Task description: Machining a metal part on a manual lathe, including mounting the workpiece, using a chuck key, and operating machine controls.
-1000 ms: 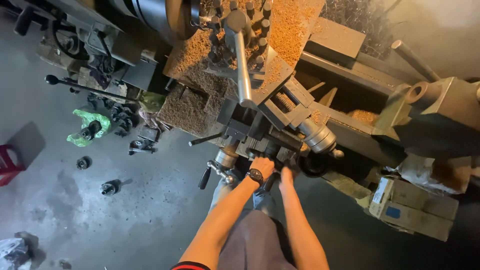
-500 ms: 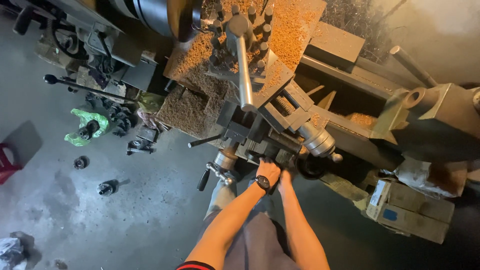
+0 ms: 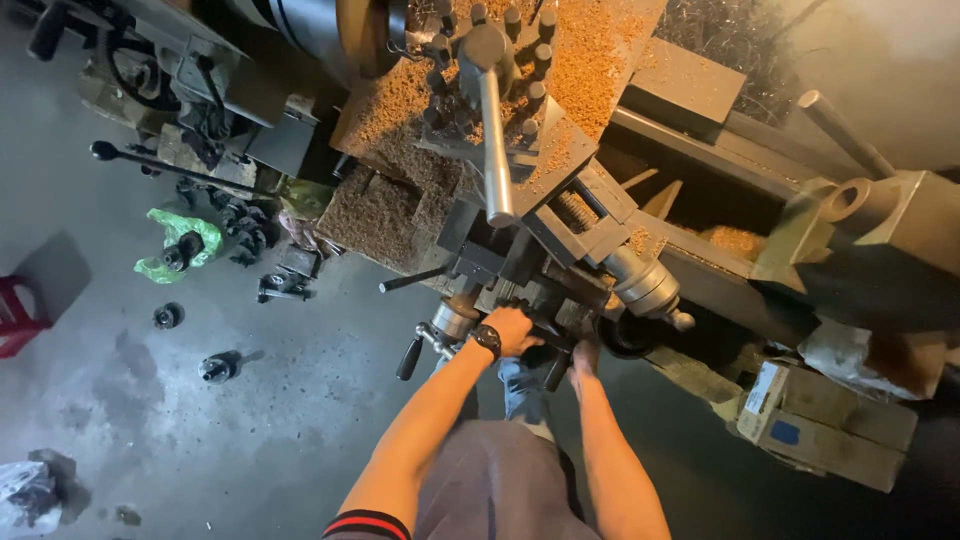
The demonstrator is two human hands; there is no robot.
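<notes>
left hand point(image 3: 515, 330) grips handwheel point(image 3: 545, 335) | right hand point(image 3: 584, 357) beside | lathe point(image 3: 560, 190) chip-covered

This is a machine workshop. A large metal lathe point(image 3: 560, 200) runs across the upper middle and right of the frame, its carriage heaped with orange-brown shavings point(image 3: 400, 110). At the left, a stained concrete floor point(image 3: 200, 440) is strewn with dark metal parts point(image 3: 240, 225) and a green rag point(image 3: 185, 240).
</notes>
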